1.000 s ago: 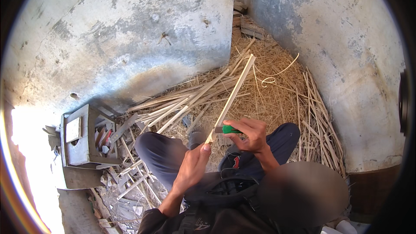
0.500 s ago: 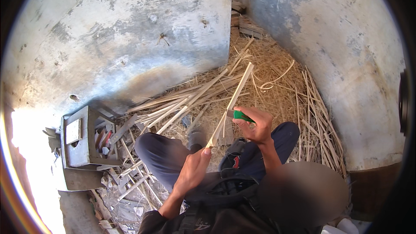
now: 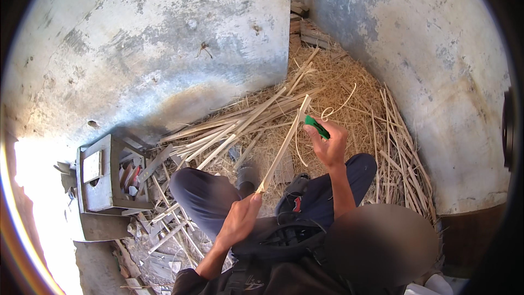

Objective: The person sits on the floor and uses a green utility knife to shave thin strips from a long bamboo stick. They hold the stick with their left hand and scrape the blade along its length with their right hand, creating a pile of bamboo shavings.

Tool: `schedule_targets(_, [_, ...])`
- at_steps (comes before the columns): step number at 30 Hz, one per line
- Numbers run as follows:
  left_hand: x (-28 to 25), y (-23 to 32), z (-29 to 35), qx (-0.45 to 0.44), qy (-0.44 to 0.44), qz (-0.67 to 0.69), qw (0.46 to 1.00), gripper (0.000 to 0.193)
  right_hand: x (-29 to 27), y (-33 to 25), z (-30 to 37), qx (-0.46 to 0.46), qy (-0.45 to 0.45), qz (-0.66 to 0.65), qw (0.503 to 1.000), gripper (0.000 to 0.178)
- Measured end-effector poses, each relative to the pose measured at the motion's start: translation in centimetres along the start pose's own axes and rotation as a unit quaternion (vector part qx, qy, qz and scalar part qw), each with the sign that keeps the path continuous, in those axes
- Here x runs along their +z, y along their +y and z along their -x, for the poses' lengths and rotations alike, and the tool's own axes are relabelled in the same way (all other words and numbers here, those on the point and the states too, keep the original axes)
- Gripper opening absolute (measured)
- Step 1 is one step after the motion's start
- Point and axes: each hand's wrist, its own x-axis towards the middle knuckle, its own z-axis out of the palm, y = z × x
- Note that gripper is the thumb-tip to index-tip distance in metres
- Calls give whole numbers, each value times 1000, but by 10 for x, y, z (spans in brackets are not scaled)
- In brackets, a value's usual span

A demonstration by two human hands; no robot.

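Observation:
My left hand point(image 3: 239, 219) is closed round the lower end of a pale split-wood strip point(image 3: 285, 148), which slants up and away to the right. Fingers wrapped, my right hand point(image 3: 332, 146) grips a green-handled knife point(image 3: 315, 124) beside the strip's far end. The blade is hard to make out now; whether it touches the strip, I cannot tell. A long thin shaving point(image 3: 347, 98) curls near the knife, and another thin sliver hangs below it beside the strip.
Loose shavings point(image 3: 349, 74) cover the floor ahead. Long strips point(image 3: 218, 125) lie in a heap at the far left, others point(image 3: 401, 164) along the right wall point(image 3: 426, 38). At left stands a grey wooden box point(image 3: 101, 172) with things inside. My bent knees point(image 3: 199, 194) flank the work.
The knife in my right hand has moved from mid-strip toward its far end. A sliver split along the strip is now apart from it. The strip's far end has dipped slightly nearer.

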Motion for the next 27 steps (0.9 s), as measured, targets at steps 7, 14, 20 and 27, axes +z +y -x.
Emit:
schedule_targets(7, [3, -13, 1, 0, -3, 0, 1000, 44, 8, 9, -8, 50, 31, 6, 998, 34])
schedule_targets(14, [-4, -16, -1, -8, 10, 2, 1000, 45, 9, 15, -11, 193, -92, -213, 953, 37])
schedule_targets(20, [-10, -16, -6, 18, 2, 7, 1000, 43, -9, 17, -3, 249, -159, -330, 897, 43])
schedule_targets(27, [-14, 11, -21, 62, 62, -18, 996, 36, 18, -4, 42, 117, -136, -261, 949, 40])
